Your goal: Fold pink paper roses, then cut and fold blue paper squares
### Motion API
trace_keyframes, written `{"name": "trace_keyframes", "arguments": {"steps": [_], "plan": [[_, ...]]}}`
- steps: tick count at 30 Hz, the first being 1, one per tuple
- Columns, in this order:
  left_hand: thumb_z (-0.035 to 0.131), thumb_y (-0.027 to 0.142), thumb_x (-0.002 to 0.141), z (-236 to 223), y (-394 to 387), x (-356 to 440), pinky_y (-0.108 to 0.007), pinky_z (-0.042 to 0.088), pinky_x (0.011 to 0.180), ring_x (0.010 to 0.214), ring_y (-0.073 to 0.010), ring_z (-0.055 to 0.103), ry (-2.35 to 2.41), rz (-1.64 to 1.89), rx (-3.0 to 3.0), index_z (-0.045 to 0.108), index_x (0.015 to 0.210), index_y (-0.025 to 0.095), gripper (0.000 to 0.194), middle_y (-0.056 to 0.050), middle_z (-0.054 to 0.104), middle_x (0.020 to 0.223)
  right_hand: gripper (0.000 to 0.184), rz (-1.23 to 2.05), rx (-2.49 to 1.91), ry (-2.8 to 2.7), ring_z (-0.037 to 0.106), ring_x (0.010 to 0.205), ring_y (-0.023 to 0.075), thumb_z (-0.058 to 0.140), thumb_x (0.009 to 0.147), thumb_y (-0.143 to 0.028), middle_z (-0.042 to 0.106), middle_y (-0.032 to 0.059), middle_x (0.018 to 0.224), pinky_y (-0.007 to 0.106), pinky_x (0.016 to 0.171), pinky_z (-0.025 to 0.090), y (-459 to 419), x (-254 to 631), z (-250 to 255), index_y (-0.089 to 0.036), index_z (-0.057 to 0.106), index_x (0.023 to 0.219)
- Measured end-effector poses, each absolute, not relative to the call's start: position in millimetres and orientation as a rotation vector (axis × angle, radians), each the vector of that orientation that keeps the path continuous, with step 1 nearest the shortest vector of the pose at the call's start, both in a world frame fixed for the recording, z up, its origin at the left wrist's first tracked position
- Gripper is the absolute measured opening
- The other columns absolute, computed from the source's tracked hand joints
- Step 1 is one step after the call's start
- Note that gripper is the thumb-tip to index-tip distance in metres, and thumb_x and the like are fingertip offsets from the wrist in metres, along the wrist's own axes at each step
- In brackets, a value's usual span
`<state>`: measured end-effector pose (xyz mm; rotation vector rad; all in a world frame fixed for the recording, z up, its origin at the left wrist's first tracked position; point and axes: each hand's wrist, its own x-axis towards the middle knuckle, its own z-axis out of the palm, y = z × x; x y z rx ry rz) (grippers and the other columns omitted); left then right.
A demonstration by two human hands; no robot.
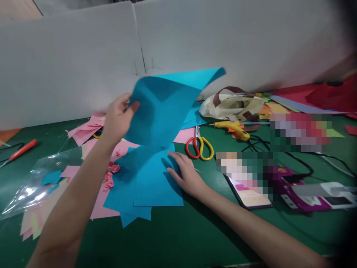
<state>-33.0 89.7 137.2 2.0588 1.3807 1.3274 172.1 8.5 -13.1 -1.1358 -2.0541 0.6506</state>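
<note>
A large blue sheet of paper (164, 111) is held up by its left edge in my left hand (118, 117), thumb in front and fingers behind. The sheet curls, and its far right corner bends upward. Below it, several flat blue sheets (158, 182) overlap on the green table. My right hand (186, 171) rests at the right edge of these sheets with its fingers stretched out, holding nothing. Small pink paper roses (111, 169) and pink paper (102, 204) lie left of the blue sheets, partly behind my left forearm.
Red-and-yellow-handled scissors (199, 147), a yellow glue gun (232, 128) and a cream bag (231, 106) lie to the right. Nearer are a phone (248, 191) and a purple device (315, 197) with cords. A red-handled tool (23, 149) lies far left. A white partition (69, 63) stands behind.
</note>
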Motion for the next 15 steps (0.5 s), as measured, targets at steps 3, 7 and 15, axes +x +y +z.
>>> {"name": "trace_keyframes", "arguments": {"steps": [3, 7, 15], "plan": [[0.051, 0.036, 0.083, 130, 46, -57, -0.037, 0.055, 0.071, 0.089, -0.0224, 0.066, 1.285, 1.463, 1.777, 0.052, 0.117, 0.037, 0.033, 0.003, 0.067, 0.109, 0.064, 0.854, -1.094, -1.715, 0.040, 0.127, 0.0242, 0.045, 0.089, -0.043, 0.038, 0.0139, 0.140, 0.044, 0.100, 0.038, 11, 175, -15, -0.025, 0.016, 0.143], [0.055, 0.031, 0.080, 89, 3, -73, -0.041, 0.057, 0.071, 0.096, -0.0244, 0.065, 1.541, 1.282, 1.403, 0.012, 0.142, 0.042, 0.076, -0.003, 0.062, 0.120, 0.059, 0.994, -1.082, -1.399, 0.043, 0.126, 0.0214, 0.028, 0.093, -0.046, 0.041, 0.0136, 0.138, 0.040, 0.096, 0.043, 16, 181, -7, -0.027, 0.006, 0.144], [0.053, 0.040, 0.083, 60, -18, -81, -0.047, 0.045, 0.094, 0.128, -0.0337, 0.039, 1.610, 0.871, 1.420, 0.041, 0.136, 0.031, 0.055, -0.006, 0.041, 0.143, 0.088, 1.250, -0.960, -1.211, 0.061, 0.084, 0.0189, 0.069, 0.072, -0.042, 0.062, 0.0034, 0.095, 0.037, 0.075, 0.052, 20, 184, 7, -0.034, 0.017, 0.143]]}}
